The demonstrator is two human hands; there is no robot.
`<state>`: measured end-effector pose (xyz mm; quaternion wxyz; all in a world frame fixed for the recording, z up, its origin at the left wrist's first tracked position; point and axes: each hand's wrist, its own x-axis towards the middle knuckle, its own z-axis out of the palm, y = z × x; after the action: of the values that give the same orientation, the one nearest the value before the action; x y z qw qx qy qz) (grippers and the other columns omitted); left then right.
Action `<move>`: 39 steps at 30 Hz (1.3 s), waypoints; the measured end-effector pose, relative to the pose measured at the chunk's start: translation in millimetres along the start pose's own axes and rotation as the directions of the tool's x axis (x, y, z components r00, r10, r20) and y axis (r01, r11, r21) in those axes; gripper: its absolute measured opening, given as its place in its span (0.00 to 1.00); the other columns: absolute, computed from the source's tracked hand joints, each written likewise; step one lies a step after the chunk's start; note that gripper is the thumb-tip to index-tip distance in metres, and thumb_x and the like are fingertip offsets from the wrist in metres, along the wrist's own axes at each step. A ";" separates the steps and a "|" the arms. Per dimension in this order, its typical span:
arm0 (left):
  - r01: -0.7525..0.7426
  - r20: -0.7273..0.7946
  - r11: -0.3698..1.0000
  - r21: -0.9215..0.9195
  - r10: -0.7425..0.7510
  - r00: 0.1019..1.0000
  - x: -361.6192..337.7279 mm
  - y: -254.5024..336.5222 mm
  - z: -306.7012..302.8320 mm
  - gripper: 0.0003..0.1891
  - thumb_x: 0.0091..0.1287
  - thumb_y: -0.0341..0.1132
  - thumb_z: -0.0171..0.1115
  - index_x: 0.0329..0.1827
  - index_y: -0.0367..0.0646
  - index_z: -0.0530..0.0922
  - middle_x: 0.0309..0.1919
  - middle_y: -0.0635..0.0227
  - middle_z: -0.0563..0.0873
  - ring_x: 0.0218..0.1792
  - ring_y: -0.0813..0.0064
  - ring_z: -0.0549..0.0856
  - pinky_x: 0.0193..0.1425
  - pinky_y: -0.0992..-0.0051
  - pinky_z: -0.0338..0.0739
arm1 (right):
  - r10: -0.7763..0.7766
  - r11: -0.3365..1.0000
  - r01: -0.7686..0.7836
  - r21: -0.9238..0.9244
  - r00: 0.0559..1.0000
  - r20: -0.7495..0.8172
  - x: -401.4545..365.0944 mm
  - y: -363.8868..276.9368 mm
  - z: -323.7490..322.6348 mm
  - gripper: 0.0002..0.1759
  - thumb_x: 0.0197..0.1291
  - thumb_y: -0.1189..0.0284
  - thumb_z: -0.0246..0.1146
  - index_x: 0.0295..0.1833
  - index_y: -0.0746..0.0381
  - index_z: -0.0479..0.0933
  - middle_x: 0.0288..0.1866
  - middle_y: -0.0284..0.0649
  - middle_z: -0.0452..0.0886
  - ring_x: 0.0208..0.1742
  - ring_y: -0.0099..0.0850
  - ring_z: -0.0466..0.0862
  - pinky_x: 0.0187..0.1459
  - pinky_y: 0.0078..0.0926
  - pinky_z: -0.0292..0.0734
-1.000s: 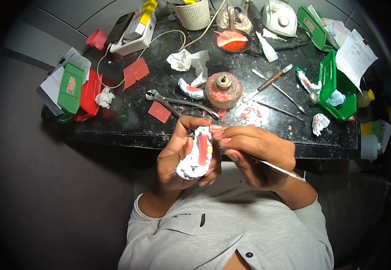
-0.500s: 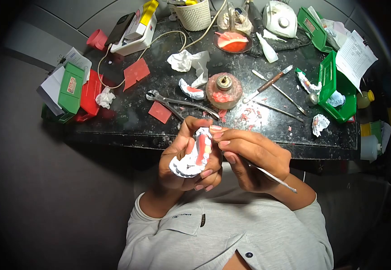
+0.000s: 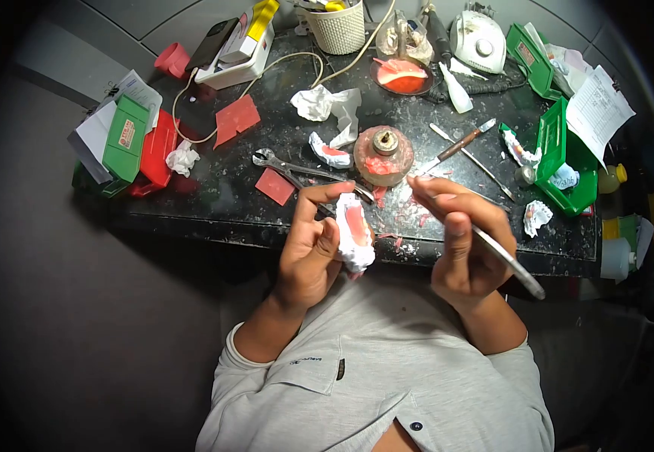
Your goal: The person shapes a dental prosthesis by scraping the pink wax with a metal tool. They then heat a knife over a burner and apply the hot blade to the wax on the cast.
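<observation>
In my left hand (image 3: 313,252) is a white plaster dental model (image 3: 356,252) with pink wax (image 3: 355,222) on it, held between thumb and fingers in front of the bench edge. My right hand (image 3: 472,241) grips a thin metal tool (image 3: 513,265), whose rear end points down to the right; its working tip is hidden by the fingers. A gap separates the tool hand from the model. Beyond the hands stands a glass burner (image 3: 383,156) with pink wax on it.
Pliers (image 3: 304,172), a pink wax sheet (image 3: 274,186) and another model piece (image 3: 329,151) lie left of the burner. A brown-handled knife (image 3: 456,145) and metal tools are on the right, near a green box (image 3: 577,192). A wax dish (image 3: 402,76) sits behind.
My right hand has moved away from the model to the right, with the tool still held. My left hand has turned the model to a more upright angle.
</observation>
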<state>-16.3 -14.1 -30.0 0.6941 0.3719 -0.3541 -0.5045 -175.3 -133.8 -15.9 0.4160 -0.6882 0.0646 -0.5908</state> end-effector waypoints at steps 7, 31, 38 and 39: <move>-0.287 -0.047 0.888 0.359 0.324 0.945 3.5 -12.5 -4.4 0.24 0.81 0.34 0.58 0.72 0.38 0.59 0.52 0.54 0.81 0.49 0.73 0.84 0.56 0.73 0.79 | 0.009 0.999 -0.007 0.048 0.999 -0.033 10.2 13.1 -20.5 0.10 0.80 0.76 0.53 0.53 0.75 0.73 0.46 0.60 0.88 0.45 0.41 0.92 0.49 0.32 0.89; 0.016 -0.091 0.999 -0.045 -0.020 0.996 5.8 6.9 -7.6 0.27 0.82 0.42 0.45 0.76 0.33 0.62 0.29 0.56 0.81 0.20 0.75 0.75 0.23 0.76 0.71 | -0.083 0.942 0.123 -0.311 0.987 0.141 14.3 9.5 -17.7 0.08 0.62 0.82 0.72 0.47 0.68 0.86 0.46 0.50 0.89 0.44 0.39 0.91 0.46 0.29 0.86; 0.036 0.008 0.938 -0.345 -0.035 0.999 6.0 10.2 -9.9 0.31 0.82 0.47 0.46 0.81 0.38 0.58 0.29 0.59 0.75 0.18 0.76 0.71 0.23 0.74 0.71 | -0.091 0.940 0.128 -0.315 0.987 0.130 13.0 12.0 -17.3 0.09 0.62 0.83 0.72 0.48 0.69 0.85 0.45 0.50 0.89 0.44 0.39 0.91 0.47 0.29 0.86; 0.036 0.007 0.938 -0.344 -0.035 0.999 5.7 10.3 -11.3 0.31 0.82 0.47 0.46 0.81 0.38 0.58 0.29 0.59 0.75 0.18 0.76 0.71 0.23 0.74 0.71 | -0.081 0.942 0.118 -0.314 0.988 0.128 12.5 12.0 -17.3 0.09 0.62 0.83 0.72 0.48 0.69 0.85 0.45 0.50 0.90 0.44 0.39 0.91 0.47 0.29 0.86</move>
<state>-0.7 -15.6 -25.6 0.7391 0.2510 -0.2541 -0.5711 -181.7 -157.4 -14.9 0.2711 -0.7814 0.1011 -0.5528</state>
